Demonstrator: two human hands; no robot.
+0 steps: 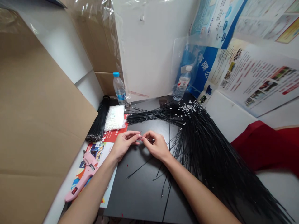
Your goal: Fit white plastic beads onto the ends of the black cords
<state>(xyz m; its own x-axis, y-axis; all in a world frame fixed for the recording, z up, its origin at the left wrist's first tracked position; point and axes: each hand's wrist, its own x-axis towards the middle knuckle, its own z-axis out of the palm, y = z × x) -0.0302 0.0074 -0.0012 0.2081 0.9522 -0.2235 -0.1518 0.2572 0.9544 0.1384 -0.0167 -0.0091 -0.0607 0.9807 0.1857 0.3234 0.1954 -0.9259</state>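
My left hand (125, 142) and my right hand (156, 145) meet fingertip to fingertip above the dark table, both closed in a pinch. Whatever small piece sits between the fingertips is too tiny to name. A thin black wire (139, 168) runs out from beneath my right wrist across the tabletop. Right of my right hand spreads a large heap of black wires (210, 149), many tipped with small white connectors (190, 107). Behind both hands lies another bundle of black wires (151, 115).
A pink glue gun (86, 174) lies on a colourful printed sheet (109, 168) at left. Beyond it are a bag of white pieces (115, 117) and a black wire bundle (99, 121). Two water bottles (119, 90) (183, 84) stand at the back. Cardboard (35, 124) walls the left side.
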